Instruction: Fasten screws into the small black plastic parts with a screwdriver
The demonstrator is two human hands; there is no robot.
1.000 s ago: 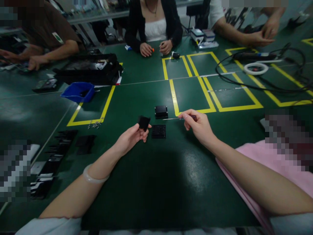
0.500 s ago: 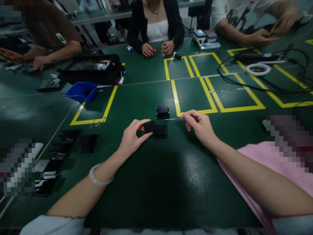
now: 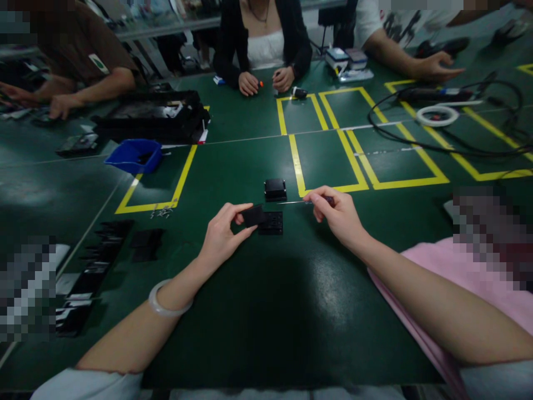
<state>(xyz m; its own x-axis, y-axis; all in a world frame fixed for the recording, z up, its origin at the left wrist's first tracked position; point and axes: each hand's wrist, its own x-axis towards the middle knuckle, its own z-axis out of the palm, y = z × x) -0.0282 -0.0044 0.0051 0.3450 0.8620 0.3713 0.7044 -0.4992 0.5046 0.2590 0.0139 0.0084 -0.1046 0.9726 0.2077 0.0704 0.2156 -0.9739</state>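
Between thumb and fingers, my left hand point(image 3: 222, 233) pinches a small flat black plate point(image 3: 252, 216), held tilted. Just right of it and partly behind lies a black rectangular part point(image 3: 272, 223) with a recessed, detailed face. My right hand point(image 3: 335, 214) grips a screwdriver point(image 3: 293, 202) by its dark handle, the thin metal shaft pointing left above that part. Beyond the shaft a black box-shaped part point(image 3: 275, 189) with shiny corners rests on the table. The screwdriver tip touches neither piece as far as I can see.
Loose screws point(image 3: 162, 211) lie left, near a blue bin point(image 3: 135, 155). Rows of black parts point(image 3: 94, 266) and a black stack point(image 3: 145, 244) sit at lower left. A large black tray point(image 3: 150, 116) is farther back. Coiled cables point(image 3: 437, 116) lie right. Co-workers' hands rest across the table.
The whole view has shifted slightly. My hands keep their holds on the plate and screwdriver, nearly unmoved. At the far right, a co-worker's hands have moved apart.
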